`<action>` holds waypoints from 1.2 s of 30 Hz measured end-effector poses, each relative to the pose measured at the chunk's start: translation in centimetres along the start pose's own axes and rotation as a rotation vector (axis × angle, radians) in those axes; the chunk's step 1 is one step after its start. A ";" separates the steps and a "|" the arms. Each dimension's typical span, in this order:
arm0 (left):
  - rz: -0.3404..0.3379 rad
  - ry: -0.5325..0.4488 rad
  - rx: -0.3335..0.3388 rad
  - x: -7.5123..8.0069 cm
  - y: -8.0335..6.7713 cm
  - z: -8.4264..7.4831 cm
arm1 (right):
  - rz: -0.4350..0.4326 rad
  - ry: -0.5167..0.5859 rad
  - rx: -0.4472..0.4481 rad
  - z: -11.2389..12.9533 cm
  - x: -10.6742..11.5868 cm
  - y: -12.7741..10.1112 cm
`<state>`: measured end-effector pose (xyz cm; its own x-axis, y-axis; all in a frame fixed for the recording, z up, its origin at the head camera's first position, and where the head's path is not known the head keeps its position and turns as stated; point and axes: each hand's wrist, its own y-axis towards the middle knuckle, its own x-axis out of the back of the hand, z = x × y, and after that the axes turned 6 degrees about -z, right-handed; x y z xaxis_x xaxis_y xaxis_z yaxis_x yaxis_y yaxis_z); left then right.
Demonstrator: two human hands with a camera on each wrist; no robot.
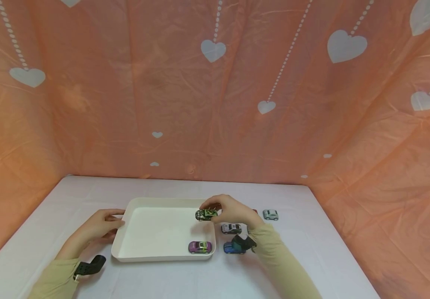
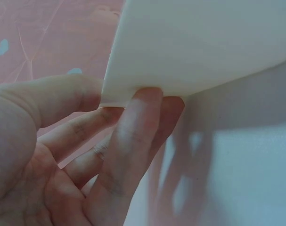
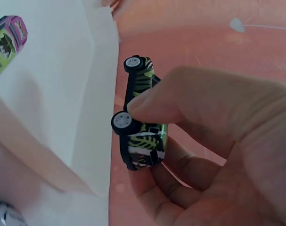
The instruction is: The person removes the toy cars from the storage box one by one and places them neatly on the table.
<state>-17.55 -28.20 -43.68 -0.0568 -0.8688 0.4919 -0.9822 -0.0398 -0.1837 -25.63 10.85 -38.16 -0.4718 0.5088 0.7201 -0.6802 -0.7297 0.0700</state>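
A green and black patterned toy car (image 1: 205,214) is held between the thumb and fingers of my right hand (image 1: 231,209), raised over the right side of a white tray (image 1: 162,258). The right wrist view shows the same toy car (image 3: 143,122) tilted, its wheels turned toward the tray. My left hand (image 1: 101,226) grips the tray's left rim. In the left wrist view the thumb (image 2: 62,99) lies against the tray wall (image 2: 180,47) and the fingertips (image 2: 145,103) press from below. A purple and green toy car (image 1: 200,247) sits inside the tray at its front right corner.
Right of the tray, on the white table (image 1: 155,282), stand a silver toy car (image 1: 231,228), a blue one (image 1: 233,248) and a pale green one (image 1: 270,214). Something red peeks out behind the right hand. Orange cloth (image 1: 185,104) with hearts hangs around the table.
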 end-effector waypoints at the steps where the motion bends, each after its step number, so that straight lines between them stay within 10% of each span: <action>1: -0.002 -0.001 0.006 0.0 0.0 0.0 | -0.008 -0.003 -0.007 -0.1 0.2 -0.3; 36: -0.005 -0.041 0.011 -0.2 -0.1 -0.1 | -0.154 -0.017 -0.141 -5.8 4.2 -10.3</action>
<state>-17.42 -28.00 -43.68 -0.0446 -0.8881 0.4575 -0.9804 -0.0491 -0.1909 -23.88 23.20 -39.86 -0.3477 0.6008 0.7198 -0.8157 -0.5723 0.0836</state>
